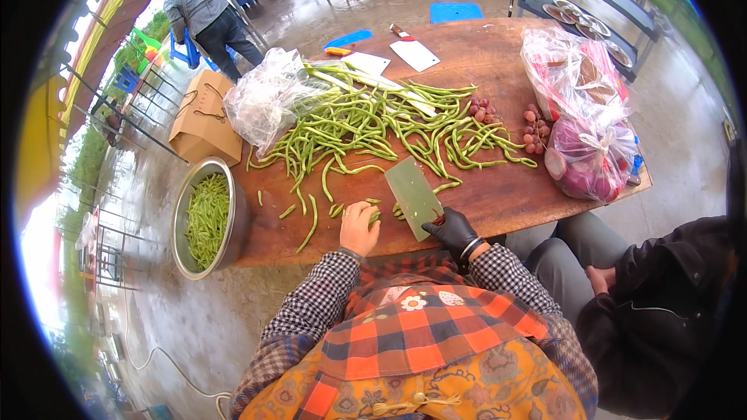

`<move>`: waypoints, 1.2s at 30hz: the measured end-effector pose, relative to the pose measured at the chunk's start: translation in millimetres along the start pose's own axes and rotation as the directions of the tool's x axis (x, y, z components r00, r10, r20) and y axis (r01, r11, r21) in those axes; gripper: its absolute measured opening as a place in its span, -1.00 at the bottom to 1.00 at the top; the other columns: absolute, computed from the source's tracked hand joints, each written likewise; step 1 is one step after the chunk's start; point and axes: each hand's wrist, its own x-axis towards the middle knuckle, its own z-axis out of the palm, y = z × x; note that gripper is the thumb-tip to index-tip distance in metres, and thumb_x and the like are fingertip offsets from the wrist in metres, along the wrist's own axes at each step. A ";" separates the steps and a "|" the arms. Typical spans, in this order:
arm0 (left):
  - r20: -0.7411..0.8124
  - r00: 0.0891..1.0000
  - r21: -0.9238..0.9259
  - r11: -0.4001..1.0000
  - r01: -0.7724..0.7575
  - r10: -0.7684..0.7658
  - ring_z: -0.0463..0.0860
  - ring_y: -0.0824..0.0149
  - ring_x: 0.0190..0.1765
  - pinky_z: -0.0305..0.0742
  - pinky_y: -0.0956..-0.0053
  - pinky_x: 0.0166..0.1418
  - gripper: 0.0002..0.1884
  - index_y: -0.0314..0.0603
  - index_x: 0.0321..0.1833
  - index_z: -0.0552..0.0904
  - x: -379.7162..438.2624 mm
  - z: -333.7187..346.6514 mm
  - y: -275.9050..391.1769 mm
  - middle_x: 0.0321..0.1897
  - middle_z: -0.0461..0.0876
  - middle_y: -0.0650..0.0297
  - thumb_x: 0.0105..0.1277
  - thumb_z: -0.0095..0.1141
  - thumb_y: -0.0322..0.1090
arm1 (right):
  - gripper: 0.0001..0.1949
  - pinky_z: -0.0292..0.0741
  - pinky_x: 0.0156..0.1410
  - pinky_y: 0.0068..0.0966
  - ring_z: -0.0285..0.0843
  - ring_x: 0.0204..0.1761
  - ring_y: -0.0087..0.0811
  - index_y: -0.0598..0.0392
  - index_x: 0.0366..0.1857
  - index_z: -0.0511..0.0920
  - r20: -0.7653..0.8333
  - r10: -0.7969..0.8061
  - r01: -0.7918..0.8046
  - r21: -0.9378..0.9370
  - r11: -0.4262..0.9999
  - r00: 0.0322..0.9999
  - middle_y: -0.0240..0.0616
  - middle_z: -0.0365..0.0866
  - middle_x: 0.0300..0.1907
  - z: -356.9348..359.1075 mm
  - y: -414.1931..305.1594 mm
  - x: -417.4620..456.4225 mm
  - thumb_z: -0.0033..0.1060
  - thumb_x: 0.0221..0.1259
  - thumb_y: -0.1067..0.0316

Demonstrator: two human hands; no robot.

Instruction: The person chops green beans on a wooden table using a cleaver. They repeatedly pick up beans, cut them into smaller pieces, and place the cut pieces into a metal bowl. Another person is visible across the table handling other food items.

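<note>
My right hand (454, 233), in a black glove, grips a cleaver (413, 197) whose broad blade lies over the near part of the wooden table (496, 207). Several short pieces of green bean show beside the blade's left edge. Bare and wearing a ring, my left hand (359, 228) rests on the wood left of the blade, its fingers curled on cut bean pieces (374, 217). Beyond both hands spreads a large heap of long green beans (350, 125). At the table's left end a metal bowl (238, 227) holds many cut beans (208, 221).
Two more cleavers (415, 53) (366, 62) lie at the far edge. Clear plastic (265, 96) and a cardboard bag (204, 119) stand left. Grapes (534, 131) and bagged purple vegetables (586, 157) lie right. A seated person (659, 309) is close at my right; another person (204, 17) stands far left.
</note>
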 end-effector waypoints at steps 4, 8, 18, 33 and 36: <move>0.088 0.996 -0.137 0.990 -0.017 0.030 0.57 0.08 0.10 0.53 0.25 0.13 -0.60 -0.29 0.00 0.64 16.7 16.8 21.9 0.09 0.50 0.03 0.09 0.40 -0.35 | -0.57 0.60 -0.23 -0.33 0.69 -0.29 -0.26 0.31 -0.06 0.55 -0.042 0.161 -0.155 0.121 0.980 0.986 -0.04 0.70 -0.24 -27.0 7.5 -8.4 0.44 0.19 0.17; 0.186 0.980 -0.235 0.966 0.108 -0.065 0.61 0.15 -0.02 0.56 0.28 0.05 -0.72 -0.34 -0.10 0.68 25.7 40.9 20.5 0.01 0.57 0.13 0.17 0.35 -0.35 | -0.57 0.59 -0.20 -0.31 0.69 -0.25 -0.21 0.30 -0.07 0.56 -0.011 0.168 -0.168 -0.002 0.986 0.986 -0.01 0.70 -0.22 -41.0 11.0 -5.5 0.46 0.16 0.17; 0.117 0.992 -0.202 0.979 -0.023 0.047 0.64 0.16 -0.13 0.58 0.29 -0.03 -0.87 -0.32 -0.29 0.72 30.0 44.6 14.0 -0.24 0.67 0.19 0.18 0.30 -0.40 | -0.40 0.53 0.09 -0.18 0.62 -0.02 0.09 0.34 -0.05 0.57 0.154 0.135 -0.054 -0.440 0.896 0.979 0.19 0.65 -0.09 -59.1 15.1 16.7 0.47 0.04 -0.04; 0.118 0.992 -0.212 0.977 -0.010 0.036 0.65 0.15 -0.14 0.58 0.27 -0.03 -0.90 -0.29 -0.32 0.71 27.8 46.9 13.5 -0.26 0.67 0.19 0.16 0.31 -0.42 | -0.47 0.57 -0.02 -0.18 0.67 -0.15 0.07 0.33 -0.18 0.64 0.149 0.122 -0.052 -0.407 0.912 0.981 0.19 0.69 -0.23 -26.9 11.5 23.3 0.48 0.03 -0.02; 0.078 0.994 -0.207 0.977 -0.053 0.070 0.65 0.14 -0.15 0.57 0.27 -0.04 -0.91 -0.28 -0.35 0.70 26.2 46.5 17.8 -0.25 0.67 0.18 0.14 0.31 -0.43 | -0.48 0.56 0.00 -0.18 0.66 -0.12 0.10 0.32 -0.15 0.63 0.144 0.122 -0.061 -0.371 0.927 0.982 0.19 0.68 -0.20 -14.0 5.3 33.7 0.45 0.05 -0.01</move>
